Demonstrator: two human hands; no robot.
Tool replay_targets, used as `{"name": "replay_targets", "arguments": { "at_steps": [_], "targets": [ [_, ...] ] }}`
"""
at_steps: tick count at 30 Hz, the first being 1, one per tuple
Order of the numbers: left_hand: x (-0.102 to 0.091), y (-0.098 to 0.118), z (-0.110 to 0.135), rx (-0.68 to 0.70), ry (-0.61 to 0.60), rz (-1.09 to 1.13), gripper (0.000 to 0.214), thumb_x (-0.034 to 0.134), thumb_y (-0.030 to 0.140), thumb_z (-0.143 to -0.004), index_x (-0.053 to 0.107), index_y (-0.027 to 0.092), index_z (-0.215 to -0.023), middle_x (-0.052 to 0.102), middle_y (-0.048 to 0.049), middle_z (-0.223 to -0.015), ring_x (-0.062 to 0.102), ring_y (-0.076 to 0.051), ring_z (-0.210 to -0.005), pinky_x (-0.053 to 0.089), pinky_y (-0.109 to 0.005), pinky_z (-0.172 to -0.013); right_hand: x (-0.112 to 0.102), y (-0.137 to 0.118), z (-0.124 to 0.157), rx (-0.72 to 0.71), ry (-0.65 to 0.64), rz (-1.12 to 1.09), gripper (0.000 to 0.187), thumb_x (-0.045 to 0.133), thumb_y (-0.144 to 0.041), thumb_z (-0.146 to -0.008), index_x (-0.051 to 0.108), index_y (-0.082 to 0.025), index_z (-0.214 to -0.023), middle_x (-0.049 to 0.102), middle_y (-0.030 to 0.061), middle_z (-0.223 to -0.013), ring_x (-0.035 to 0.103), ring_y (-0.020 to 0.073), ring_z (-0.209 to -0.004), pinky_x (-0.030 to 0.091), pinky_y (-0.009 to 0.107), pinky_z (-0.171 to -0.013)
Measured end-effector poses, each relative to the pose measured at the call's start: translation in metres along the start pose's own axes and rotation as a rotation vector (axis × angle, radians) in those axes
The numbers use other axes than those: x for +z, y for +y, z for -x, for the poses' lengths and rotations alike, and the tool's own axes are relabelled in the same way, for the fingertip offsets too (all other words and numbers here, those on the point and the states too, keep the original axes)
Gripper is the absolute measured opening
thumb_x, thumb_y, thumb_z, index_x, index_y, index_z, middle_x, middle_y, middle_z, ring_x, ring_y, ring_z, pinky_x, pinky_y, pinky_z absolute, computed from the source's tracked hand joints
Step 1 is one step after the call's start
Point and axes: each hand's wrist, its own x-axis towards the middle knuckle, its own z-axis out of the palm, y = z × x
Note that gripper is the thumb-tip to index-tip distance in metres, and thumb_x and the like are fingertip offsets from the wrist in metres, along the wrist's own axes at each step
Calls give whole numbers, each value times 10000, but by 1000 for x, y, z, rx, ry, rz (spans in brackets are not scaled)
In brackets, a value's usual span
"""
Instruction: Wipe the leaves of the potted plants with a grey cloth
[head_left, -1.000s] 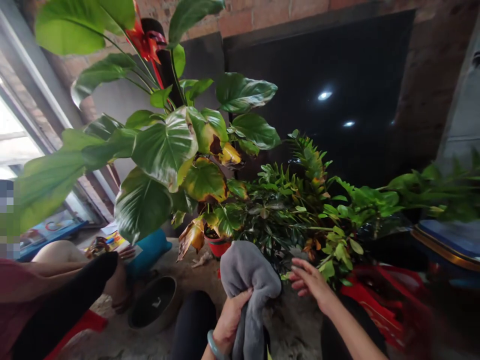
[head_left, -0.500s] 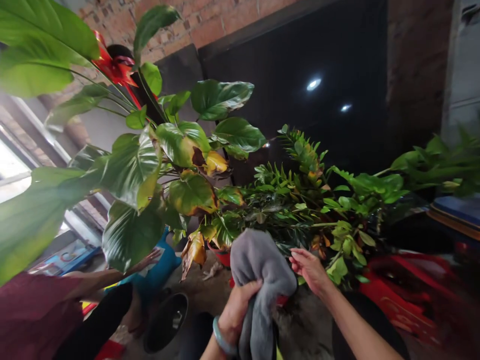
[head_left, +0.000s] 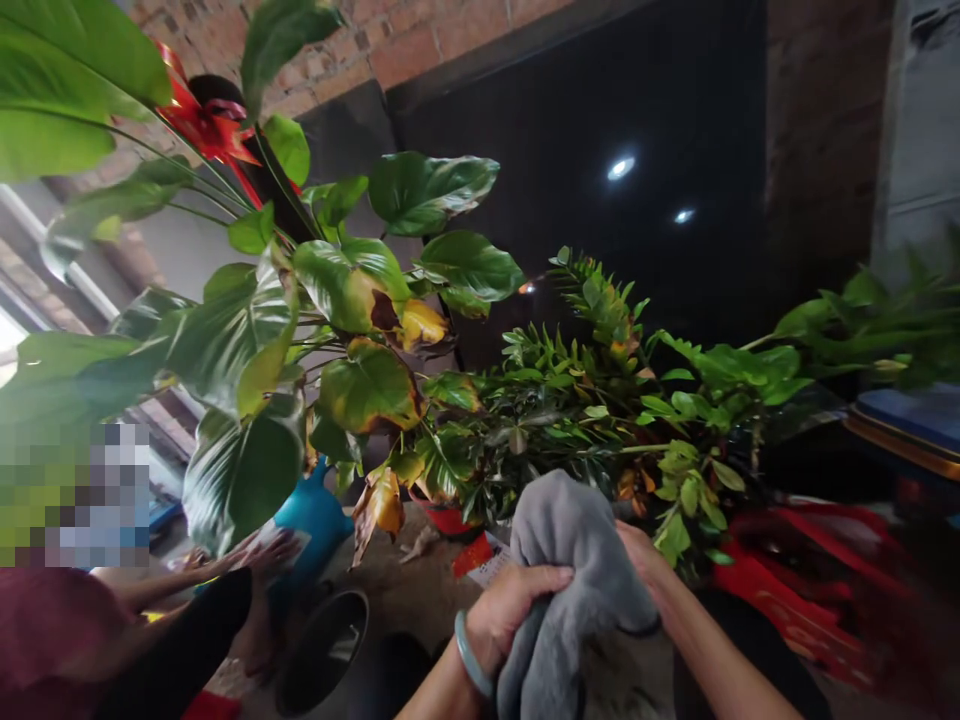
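Note:
My left hand (head_left: 517, 610) is closed on a grey cloth (head_left: 570, 570) and wears a pale green bangle on the wrist. My right hand (head_left: 643, 560) lies against the far side of the same cloth; its fingers are mostly hidden behind it. Just beyond the cloth stands a small-leaved green plant (head_left: 600, 420). To its left a big-leaved plant (head_left: 330, 330) with several yellow and brown leaves grows from a red pot (head_left: 446, 518).
Another person sits at the lower left, one hand (head_left: 259, 550) stretched toward a blue object (head_left: 311, 515). A dark round bowl (head_left: 326, 645) lies on the ground. A red ribbon (head_left: 199, 115) hangs high in the plant. Red plastic things (head_left: 795, 590) are at the right.
My right hand has drawn back from the small plant's leaves to the cloth. Cloth and left hand have shifted right. The view has swung a little left and up.

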Motion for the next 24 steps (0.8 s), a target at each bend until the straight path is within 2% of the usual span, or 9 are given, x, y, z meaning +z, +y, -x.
{"name": "replay_targets", "arguments": {
  "at_steps": [3,6,8,10,13,16,20,22,24],
  "targets": [
    [4,34,-4,149,-37,91,334,851,229,-526,748,98,-815,758,-79,-678,723,-269,-711,569,-356,-776,2,-2,1,13,15,-32,173,750,-204,-502,584,-232,-541,618,-13,-485,571,178,-485,495,321,-517],
    [8,57,-23,225,-7,195,299,817,258,-602,739,86,-834,748,-76,-670,721,-253,-713,568,-348,-795,5,-4,5,7,7,-62,209,773,-192,-471,628,-215,-619,640,-7,-542,540,136,-458,514,324,-551],
    [7,49,-32,179,48,163,260,795,257,-633,740,90,-825,750,-80,-680,724,-266,-775,556,-362,-849,5,-6,8,-7,0,-79,251,781,-189,-447,648,-218,-658,632,-14,-538,524,131,-455,507,321,-552],
    [4,28,-33,107,69,60,291,814,238,-591,747,94,-834,760,-90,-706,721,-301,-853,540,-392,-895,3,-7,8,-18,-3,-90,242,776,-219,-433,639,-231,-632,614,-18,-511,527,154,-463,490,329,-536],
    [0,2,-19,76,-4,-37,467,843,181,-476,754,100,-927,784,-114,-842,702,-348,-963,519,-431,-933,0,-10,7,-31,-8,-90,188,754,-291,-445,608,-240,-551,605,0,-496,583,221,-538,482,360,-558],
    [3,13,-7,139,-51,-33,532,846,196,-464,750,106,-979,784,-120,-895,692,-353,-1007,503,-432,-963,1,-11,6,-31,-27,-72,175,748,-264,-443,606,-227,-539,606,10,-503,576,219,-543,463,356,-558],
    [10,50,-21,168,50,31,335,806,250,-570,745,104,-864,775,-106,-770,709,-336,-970,531,-411,-926,7,-11,12,-28,-54,-72,188,723,-223,-426,633,-204,-590,563,-20,-480,471,133,-442,427,308,-500],
    [11,52,-33,127,125,63,209,761,245,-628,733,116,-790,765,-90,-704,725,-302,-892,547,-391,-894,9,-10,14,-33,-58,-78,240,706,-212,-412,673,-191,-649,569,-29,-486,462,116,-436,435,293,-504],
    [7,38,-39,69,141,27,144,744,235,-643,725,134,-744,760,-75,-677,727,-275,-817,555,-378,-862,11,-7,14,-34,-50,-77,202,689,-219,-408,649,-199,-604,550,-40,-454,458,113,-418,436,288,-495]
  ]
}}
